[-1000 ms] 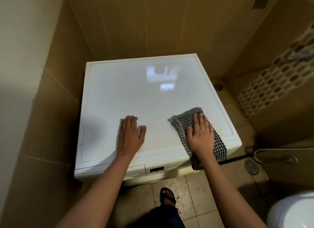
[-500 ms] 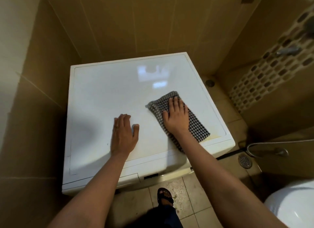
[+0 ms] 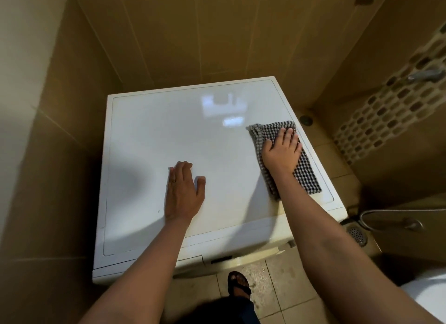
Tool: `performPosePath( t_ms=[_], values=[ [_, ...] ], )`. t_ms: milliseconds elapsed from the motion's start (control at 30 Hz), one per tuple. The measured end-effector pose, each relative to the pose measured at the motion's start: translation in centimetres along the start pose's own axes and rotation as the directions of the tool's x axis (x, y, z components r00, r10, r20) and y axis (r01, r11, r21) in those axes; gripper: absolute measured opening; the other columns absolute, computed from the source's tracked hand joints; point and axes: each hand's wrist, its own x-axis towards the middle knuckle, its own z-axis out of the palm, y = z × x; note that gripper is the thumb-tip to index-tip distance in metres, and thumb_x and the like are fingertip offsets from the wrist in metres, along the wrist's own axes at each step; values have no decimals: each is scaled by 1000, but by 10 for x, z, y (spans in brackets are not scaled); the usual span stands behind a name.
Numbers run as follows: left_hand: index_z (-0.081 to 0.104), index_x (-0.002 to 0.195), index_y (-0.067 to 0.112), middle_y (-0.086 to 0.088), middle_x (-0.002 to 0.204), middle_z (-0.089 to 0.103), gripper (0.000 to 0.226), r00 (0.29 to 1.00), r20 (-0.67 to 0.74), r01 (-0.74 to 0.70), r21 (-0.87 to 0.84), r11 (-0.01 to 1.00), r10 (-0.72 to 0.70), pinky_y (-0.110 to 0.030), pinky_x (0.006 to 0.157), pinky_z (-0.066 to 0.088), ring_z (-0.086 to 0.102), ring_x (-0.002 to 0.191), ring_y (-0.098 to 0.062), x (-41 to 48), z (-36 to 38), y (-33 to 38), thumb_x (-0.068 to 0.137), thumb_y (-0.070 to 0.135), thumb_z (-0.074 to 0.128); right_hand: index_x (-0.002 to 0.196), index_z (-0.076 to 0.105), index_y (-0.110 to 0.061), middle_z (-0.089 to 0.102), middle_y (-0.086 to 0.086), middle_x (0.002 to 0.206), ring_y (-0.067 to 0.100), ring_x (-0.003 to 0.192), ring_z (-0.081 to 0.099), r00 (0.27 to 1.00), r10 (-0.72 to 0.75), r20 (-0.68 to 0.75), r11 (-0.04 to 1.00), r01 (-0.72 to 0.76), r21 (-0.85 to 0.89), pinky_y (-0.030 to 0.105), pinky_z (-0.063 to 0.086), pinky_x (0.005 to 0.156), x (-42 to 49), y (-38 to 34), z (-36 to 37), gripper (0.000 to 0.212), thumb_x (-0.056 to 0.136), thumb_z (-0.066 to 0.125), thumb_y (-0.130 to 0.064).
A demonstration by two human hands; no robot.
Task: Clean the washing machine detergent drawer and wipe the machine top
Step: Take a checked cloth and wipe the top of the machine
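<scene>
The white washing machine top (image 3: pixel 169 135) fills the middle of the head view. A black-and-white checked cloth (image 3: pixel 306 176) lies flat along its right edge. My right hand (image 3: pixel 282 152) presses on the cloth with straight fingers, near the far right part of the top. My left hand (image 3: pixel 183 191) rests flat on the bare top near the front middle, fingers straight, a ring on one finger. The detergent drawer front (image 3: pixel 190 261) shows at the front edge below my left forearm, closed.
Tan tiled walls enclose the machine at the left and back. A floor drain (image 3: pixel 357 234) and a metal hose (image 3: pixel 391 215) lie on the floor to the right. A white toilet (image 3: pixel 429 297) sits at the bottom right. My sandalled foot (image 3: pixel 239 285) stands before the machine.
My right hand has slid the cloth away from the front edge, then rightward toward the far right side of the top. My left hand has stayed flat in place.
</scene>
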Motion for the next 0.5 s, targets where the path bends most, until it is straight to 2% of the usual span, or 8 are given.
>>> performPosePath(
  t_ms=[133, 200, 267, 367, 500],
  values=[
    [52, 123, 0, -11, 123, 53, 42, 1000, 2, 16, -6, 1000, -16, -43, 117, 27, 52, 118, -30, 20, 4, 2, 94, 29, 41, 153, 6, -13, 3, 10, 160, 26, 148, 2, 959, -278, 54, 961, 278, 3, 42, 1, 120, -29, -48, 14, 70, 94, 9, -50],
    [51, 124, 1, -11, 124, 54, 43, 1000, 12, 17, -14, 1000, -16, -42, 118, 26, 51, 120, -29, 23, 6, 0, 94, 31, 42, 153, 11, -15, 8, 7, 160, 23, 148, 5, 899, -432, 72, 902, 431, 21, 39, 0, 120, -63, -47, 20, 74, 90, 7, -52],
    [51, 125, 0, -11, 125, 54, 45, 1000, 16, 11, -23, 1000, -11, -41, 118, 26, 50, 122, -28, 23, 6, 0, 96, 33, 43, 152, 18, -16, 15, 4, 159, 20, 147, 10, 860, -508, 58, 861, 507, 34, 37, 1, 119, -87, -26, 21, 71, 91, 12, -51],
    [51, 124, 0, -12, 126, 54, 43, 1000, -8, 9, -22, 1000, -9, -40, 118, 26, 49, 122, -28, 23, 7, 0, 96, 31, 43, 152, 19, -18, 15, 2, 159, 16, 147, 10, 881, -473, 28, 881, 472, 25, 35, 1, 120, -87, 8, 17, 67, 93, 17, -49],
    [52, 125, -1, -13, 127, 54, 42, 999, -12, 36, -24, 999, -36, -39, 117, 28, 48, 124, -28, 22, 6, 2, 95, 28, 44, 152, 19, -15, 16, 7, 159, 22, 147, 12, 965, -256, -47, 966, 257, 4, 41, 6, 118, -32, 8, 9, 70, 92, 14, -50]
  ],
)
